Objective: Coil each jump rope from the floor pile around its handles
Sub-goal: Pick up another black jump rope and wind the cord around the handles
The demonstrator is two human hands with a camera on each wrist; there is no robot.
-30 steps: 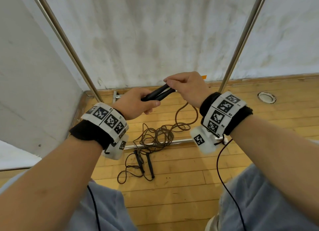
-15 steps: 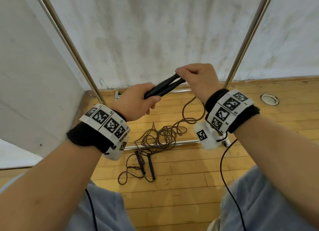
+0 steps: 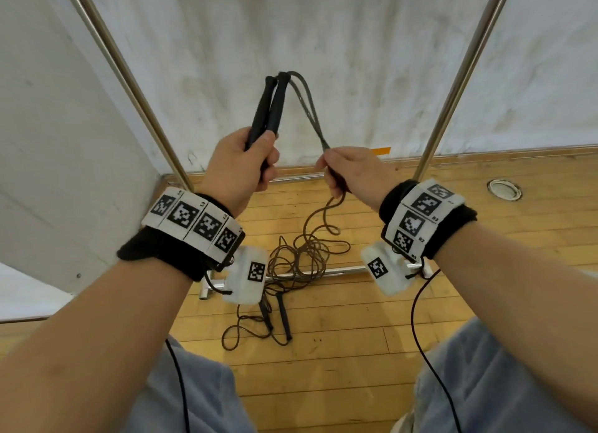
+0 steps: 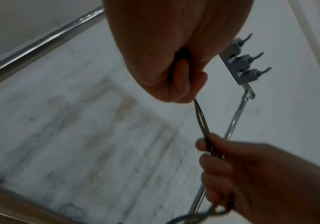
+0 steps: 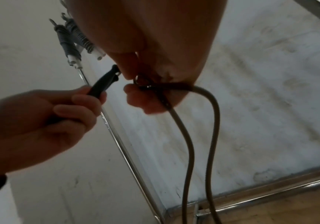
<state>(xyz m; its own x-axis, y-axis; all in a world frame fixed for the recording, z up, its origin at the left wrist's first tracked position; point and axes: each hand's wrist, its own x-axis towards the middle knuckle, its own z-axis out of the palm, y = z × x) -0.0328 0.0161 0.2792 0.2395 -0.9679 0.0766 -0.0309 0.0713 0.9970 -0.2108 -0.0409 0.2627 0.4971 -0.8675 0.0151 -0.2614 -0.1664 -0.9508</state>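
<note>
Handles [image 3: 270, 104] upright in left hand [image 3: 241, 170], left of right hand [image 3: 351, 174]. Cord [image 3: 309, 109] from handle tops down into right hand, then down to pile [image 3: 301, 258] on floor [image 3: 453, 303] below handles, across rail [image 3: 339, 270].

Between the two slanted steel poles [image 3: 129, 86] at 11 and 1 o'clock there is open room before the white wall [image 3: 323, 44], while the tangled brown rope pile [image 3: 301, 258] blocks the wooden floor [image 3: 356, 351] at 6 o'clock.
</note>
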